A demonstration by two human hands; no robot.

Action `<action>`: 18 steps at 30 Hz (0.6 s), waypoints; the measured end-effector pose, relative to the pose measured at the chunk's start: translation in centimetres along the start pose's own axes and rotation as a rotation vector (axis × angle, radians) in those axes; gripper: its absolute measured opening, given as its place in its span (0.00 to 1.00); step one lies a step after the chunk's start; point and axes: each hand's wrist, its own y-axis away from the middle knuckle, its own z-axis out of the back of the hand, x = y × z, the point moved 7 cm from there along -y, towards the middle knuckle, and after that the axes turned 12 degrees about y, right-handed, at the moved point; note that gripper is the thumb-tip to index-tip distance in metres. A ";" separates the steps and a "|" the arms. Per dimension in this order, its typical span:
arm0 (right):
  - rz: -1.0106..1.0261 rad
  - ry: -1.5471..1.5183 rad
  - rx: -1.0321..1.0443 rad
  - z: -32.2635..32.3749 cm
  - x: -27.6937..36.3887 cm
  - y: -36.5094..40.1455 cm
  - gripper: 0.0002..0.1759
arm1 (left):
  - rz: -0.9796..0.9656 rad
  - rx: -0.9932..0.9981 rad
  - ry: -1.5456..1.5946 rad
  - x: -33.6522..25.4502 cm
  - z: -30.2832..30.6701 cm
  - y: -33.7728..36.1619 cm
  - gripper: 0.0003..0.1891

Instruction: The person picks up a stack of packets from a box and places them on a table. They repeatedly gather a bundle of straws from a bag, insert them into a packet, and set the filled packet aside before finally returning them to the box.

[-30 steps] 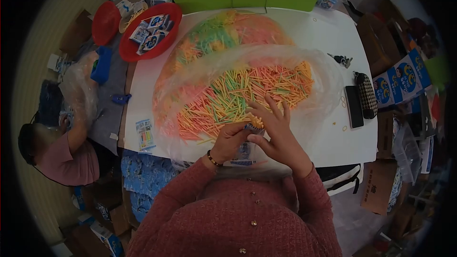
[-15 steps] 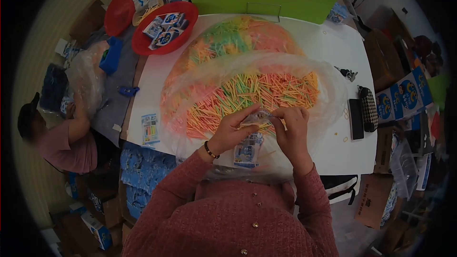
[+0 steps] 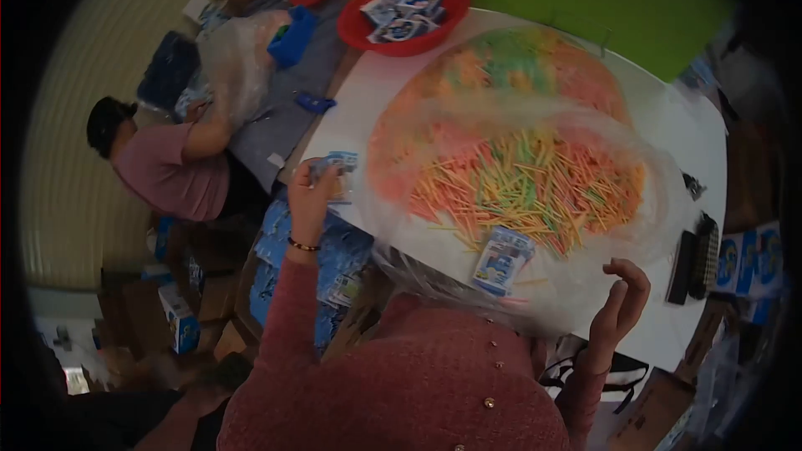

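Note:
My left hand (image 3: 311,192) is at the table's left edge, fingers closed on a small blue-and-clear packet (image 3: 341,174). Raised above the right front of the table, my right hand (image 3: 620,305) has its fingers apart and holds nothing. Between the hands a large clear plastic bag (image 3: 660,175) lies open, with many thin pink, yellow, orange and green sticks (image 3: 535,184) in it. A blue-and-white packet (image 3: 503,260) lies at the front edge of the stick pile.
A red bowl (image 3: 355,21) of packets stands at the back left. Blue packets (image 3: 284,284) fill a box below the table's left edge. Another person (image 3: 180,163) sits at the left. A black phone (image 3: 682,267) and a checkered pouch (image 3: 704,255) lie at right.
The view has turned, shifting the table to the right. My hands have come apart: the left went to the packet at the table's left edge, and the right moved right and opened.

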 end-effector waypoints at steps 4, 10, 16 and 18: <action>0.024 0.467 -0.579 9.9 0.8 3.3 0.24 | -0.243 0.109 -0.764 7.7 3.7 -3.1 0.26; -0.777 1.146 -0.700 23.5 -11.3 21.3 0.36 | -0.331 0.038 -0.694 6.1 2.4 -5.2 0.33; -1.098 1.423 -0.225 19.0 -17.5 23.9 0.40 | -0.516 -0.040 -0.776 -2.5 -5.8 -4.1 0.28; -0.876 1.634 -0.159 17.5 -20.0 22.7 0.39 | -0.446 0.128 -0.423 -3.0 -9.6 -3.4 0.25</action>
